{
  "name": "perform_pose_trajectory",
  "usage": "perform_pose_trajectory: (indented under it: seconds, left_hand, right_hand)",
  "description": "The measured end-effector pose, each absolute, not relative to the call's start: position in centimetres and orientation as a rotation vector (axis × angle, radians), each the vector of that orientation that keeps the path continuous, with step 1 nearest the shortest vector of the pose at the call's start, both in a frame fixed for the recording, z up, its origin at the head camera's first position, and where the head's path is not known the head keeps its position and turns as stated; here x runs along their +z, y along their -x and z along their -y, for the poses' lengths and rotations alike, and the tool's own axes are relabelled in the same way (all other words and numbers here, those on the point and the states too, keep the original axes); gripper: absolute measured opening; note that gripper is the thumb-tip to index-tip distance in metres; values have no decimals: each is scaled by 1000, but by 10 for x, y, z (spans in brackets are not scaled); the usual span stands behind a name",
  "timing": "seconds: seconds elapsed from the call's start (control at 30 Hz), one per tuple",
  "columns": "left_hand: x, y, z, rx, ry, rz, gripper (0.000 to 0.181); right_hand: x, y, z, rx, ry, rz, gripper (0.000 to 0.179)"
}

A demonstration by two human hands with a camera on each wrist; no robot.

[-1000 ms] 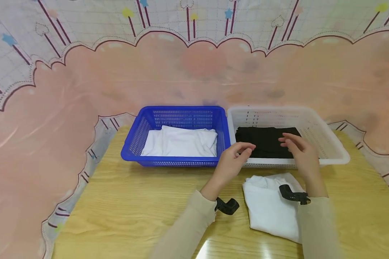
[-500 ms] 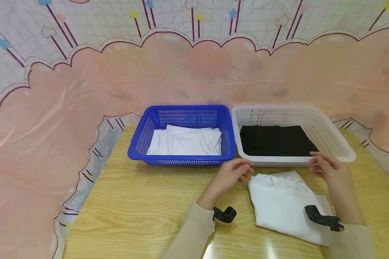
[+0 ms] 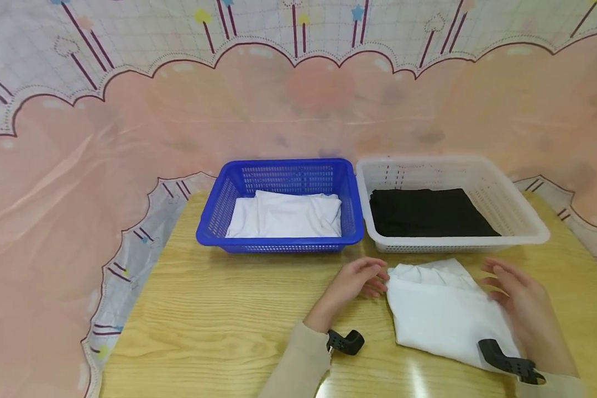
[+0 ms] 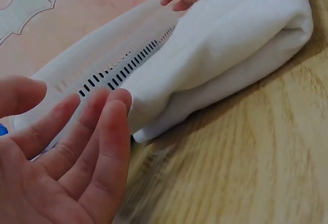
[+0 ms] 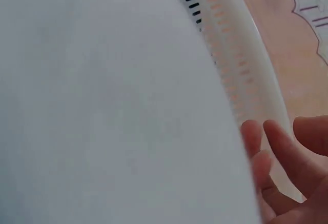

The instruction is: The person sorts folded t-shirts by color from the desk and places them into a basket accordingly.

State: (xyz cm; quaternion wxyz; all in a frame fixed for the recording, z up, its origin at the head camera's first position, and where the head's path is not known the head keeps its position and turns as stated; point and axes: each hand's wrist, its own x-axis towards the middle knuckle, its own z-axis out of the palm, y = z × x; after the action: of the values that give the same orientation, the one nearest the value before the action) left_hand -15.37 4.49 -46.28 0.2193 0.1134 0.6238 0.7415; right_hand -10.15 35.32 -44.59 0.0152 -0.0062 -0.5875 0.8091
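Note:
A folded white garment (image 3: pixel 443 315) lies on the wooden table in front of the white basket, its gathered edge toward the back. My left hand (image 3: pixel 355 282) is at its left back corner, fingers loosely bent, fingertips right at the cloth. In the left wrist view the left hand (image 4: pixel 77 162) has its palm turned up, nothing in its grasp, beside the thick layered fold. My right hand (image 3: pixel 522 304) is at the garment's right side, fingers relaxed and spread. The right wrist view shows the white cloth (image 5: pixel 118 101) filling the left, with the right hand's fingers (image 5: pixel 292 157) along its edge.
Behind the garment stands a white plastic basket (image 3: pixel 457 241) with folded black cloth (image 3: pixel 428 214) inside. Touching it on the left, a blue basket (image 3: pixel 278 242) holds folded white cloth (image 3: pixel 291 216). A patterned curtain (image 3: pixel 303 127) hangs behind the table (image 3: pixel 204 320).
Both hands have come back from over the white basket to the two sides of the folded white garment. The right hand has also moved outward to the right. The garment stays folded on the table.

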Motion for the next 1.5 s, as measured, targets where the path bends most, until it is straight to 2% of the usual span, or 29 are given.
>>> perform_pose_trajectory:
  seconds: [0.13, 0.4, 0.73, 0.9, 1.03, 1.2, 1.4, 1.5]
  left_hand:
    - [-466, 154, -47, 2061, -298, -1718, 31]
    - [-471, 152, -44, 1963, -199, -1821, 26]
    - [-465, 147, -42, 1705, -167, -1965, 27]
    - [-462, 149, -41, 1659, -225, -1942, 32]
    - [-461, 153, -43, 1657, -340, -1832, 27]
    - [-465, 157, -44, 1746, -407, -1711, 30]
    - [-470, 161, -38, 1800, -413, -1646, 27]
    - [-471, 160, -37, 1791, -413, -1605, 26]
  right_hand:
    - [-452, 96, -361, 2436, 119, 1981, 26]
    - [-465, 91, -368, 2204, 291, 2414, 45]
    - [-466, 97, -365, 2359, 100, 2597, 46]
    - [-469, 96, -354, 2500, -63, 2542, 47]
    - [-469, 96, -343, 2580, -84, 2478, 49]
    - [-468, 101, -325, 2659, -155, 2387, 52]
    - [-469, 103, -315, 2801, -155, 2261, 50]
    - [-468, 101, -315, 2707, -34, 2384, 51]
